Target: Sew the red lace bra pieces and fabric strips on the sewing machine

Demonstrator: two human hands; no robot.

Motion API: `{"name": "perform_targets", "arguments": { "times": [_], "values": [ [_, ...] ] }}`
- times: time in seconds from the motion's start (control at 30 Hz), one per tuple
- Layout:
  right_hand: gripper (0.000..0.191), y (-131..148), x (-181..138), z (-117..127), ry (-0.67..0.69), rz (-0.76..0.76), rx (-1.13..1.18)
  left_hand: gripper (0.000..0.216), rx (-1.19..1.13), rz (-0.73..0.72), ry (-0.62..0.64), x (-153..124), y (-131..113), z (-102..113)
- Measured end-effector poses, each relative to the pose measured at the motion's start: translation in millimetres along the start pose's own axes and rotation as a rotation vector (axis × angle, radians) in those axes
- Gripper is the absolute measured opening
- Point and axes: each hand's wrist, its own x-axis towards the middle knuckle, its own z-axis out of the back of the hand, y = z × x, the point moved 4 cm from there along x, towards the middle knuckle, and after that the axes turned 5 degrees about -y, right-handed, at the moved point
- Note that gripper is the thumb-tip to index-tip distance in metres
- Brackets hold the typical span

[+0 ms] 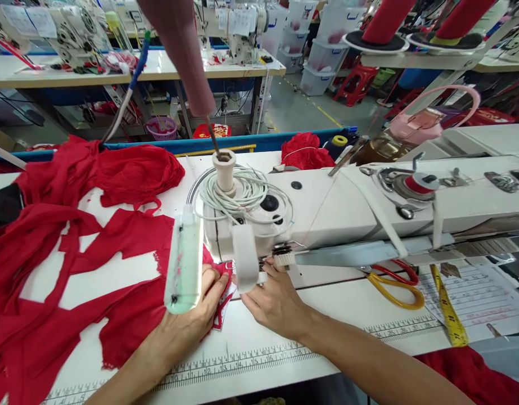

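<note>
- Head view: two hands work at the front of one sewing machine (347, 208). The left hand (200, 309) lies flat on the red fabric (128, 315), fingers (219, 284) pressed together and holding the cloth down just beside the needle area. The right hand (276, 301) reaches in from the other side, its fingers (265, 270) bunched at the presser foot; the machine's white cover hides their tips, so I cannot tell whether they pinch the cloth.
- The red fabric is one big spread of loose, ragged-edged strips and panels, covering the left half of the white table (284, 337) and running under the left hand to the needle.
- A clear lamp tube (184, 264) hangs on the machine head, right over the left hand, and blocks part of the sewing spot.
- On top of the machine sits one coil of grey cable (246, 197) around a cream spool post (224, 169).
- To the right of the hands, under the machine arm, lies one pair of scissors (396, 284) with yellow and red handles, and near it one yellow tape measure (447, 309).
- A printed ruler strip (242, 363) runs along the table's front edge.
- Behind the machine: one more red cloth bundle (305, 151) and a pink-lidded bottle (415, 126).
</note>
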Motion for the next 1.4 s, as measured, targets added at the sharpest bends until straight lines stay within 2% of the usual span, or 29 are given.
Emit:
{"name": "perform_targets", "arguments": {
  "times": [0.17, 0.33, 0.53, 0.87, 0.97, 1.13, 1.2, 1.3, 1.4],
  "values": [
    [0.024, -3, -1, -6, 0.040, -0.003, -0.010, 0.035, -0.024, 0.032, 0.023, 1, -2, 1],
    [0.026, -2, -3, -16, 0.124, 0.078, -0.049, 0.036, -0.034, 0.015, -0.010, -8, 1, -8],
    [0.020, -1, -8, -19, 0.090, 0.113, -0.086, 0.035, -0.054, 0.020, -0.084, -13, 3, -8],
    [0.028, -3, -9, -24, 0.120, 0.061, -0.034, 0.047, -0.071, -0.005, -0.001, -18, 11, -16],
    [0.027, -4, -7, -17, 0.067, 0.040, 0.002, 0.042, -0.004, -0.040, 0.020, -15, 10, -16],
    [0.037, -9, -2, -4, -0.043, -0.047, 0.012, 0.038, 0.054, -0.079, 0.063, -12, 6, -16],
    [0.034, -9, 1, -2, -0.060, -0.049, 0.025, 0.039, 0.062, -0.085, 0.062, -10, 4, -16],
    [0.024, -5, 3, -5, -0.016, 0.017, 0.014, 0.039, 0.073, -0.066, 0.025, -8, 1, -10],
    [0.026, -3, 3, -8, 0.046, 0.081, -0.041, 0.042, 0.083, -0.042, 0.033, -7, 1, -3]
  ]
}}
